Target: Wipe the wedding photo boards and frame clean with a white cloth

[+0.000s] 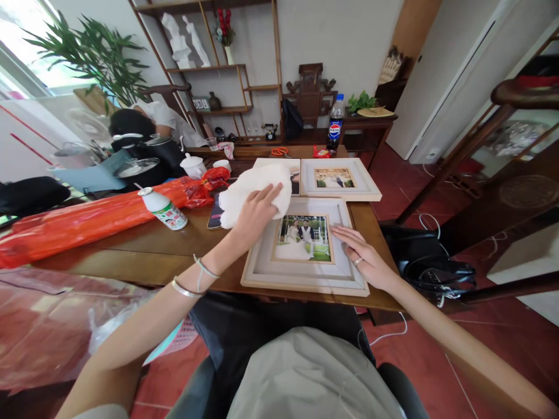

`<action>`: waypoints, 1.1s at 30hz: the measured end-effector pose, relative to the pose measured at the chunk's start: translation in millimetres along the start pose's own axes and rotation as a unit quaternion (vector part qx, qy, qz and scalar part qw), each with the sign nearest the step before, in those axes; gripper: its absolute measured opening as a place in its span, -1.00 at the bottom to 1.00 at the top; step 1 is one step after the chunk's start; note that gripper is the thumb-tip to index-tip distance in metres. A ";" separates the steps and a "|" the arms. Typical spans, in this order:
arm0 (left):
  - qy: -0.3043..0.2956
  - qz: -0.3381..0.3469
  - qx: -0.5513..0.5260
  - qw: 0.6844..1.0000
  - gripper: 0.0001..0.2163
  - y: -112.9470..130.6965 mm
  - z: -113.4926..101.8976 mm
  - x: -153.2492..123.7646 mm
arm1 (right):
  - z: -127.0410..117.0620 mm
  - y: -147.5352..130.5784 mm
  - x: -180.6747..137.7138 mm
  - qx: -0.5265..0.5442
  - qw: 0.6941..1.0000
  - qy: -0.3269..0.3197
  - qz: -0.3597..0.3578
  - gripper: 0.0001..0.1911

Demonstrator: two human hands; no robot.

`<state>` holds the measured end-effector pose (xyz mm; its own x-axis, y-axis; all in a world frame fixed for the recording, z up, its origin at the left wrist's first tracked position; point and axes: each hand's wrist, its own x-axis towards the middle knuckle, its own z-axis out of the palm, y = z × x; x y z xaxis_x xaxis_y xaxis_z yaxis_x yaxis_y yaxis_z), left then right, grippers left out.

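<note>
My left hand (257, 212) lies over a fluffy white cloth (233, 198), its fingers bent onto the fabric. The cloth covers the upper left corner of a white picture frame (301, 284) on the wooden table. Inside that frame is a wedding photo (303, 235) of a couple outdoors. On the frame's right border rests my right hand (360, 253), fingers stretched out, with a ring on one finger. A second framed photo (335, 178) lies just behind. Another frame beside it is partly hidden by the cloth.
To the left are a white bottle (163, 208), a long red plastic-wrapped bundle (100, 218) and a lidded white pot (193, 166). A cola bottle (335, 125) and orange scissors (280, 152) stand and lie at the back. A person (152, 119) sits behind the dark pots.
</note>
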<state>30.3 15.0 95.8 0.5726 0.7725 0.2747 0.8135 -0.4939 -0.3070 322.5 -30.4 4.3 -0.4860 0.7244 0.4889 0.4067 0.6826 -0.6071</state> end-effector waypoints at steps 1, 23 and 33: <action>-0.018 0.018 -0.005 1.000 -0.71 -2.8 4.0 -1.9 | 0.1 0.0 -0.1 -0.001 1.000 0.001 0.002 -0.56; -0.117 0.100 -0.079 0.985 -0.79 94.7 -34.3 -96.7 | -0.2 -2.3 -0.3 -0.003 1.000 -0.006 0.028 -0.57; -0.061 0.044 -0.069 0.995 -0.80 21.3 25.9 -32.4 | -1.0 -0.4 -0.2 0.000 1.000 -0.003 0.021 -0.58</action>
<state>26.4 -10.2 56.8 0.6324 0.7623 0.1378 0.7719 -0.6051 -0.1953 323.2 -30.6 5.1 -0.4726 0.7524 0.4589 0.4276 0.6511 -0.6271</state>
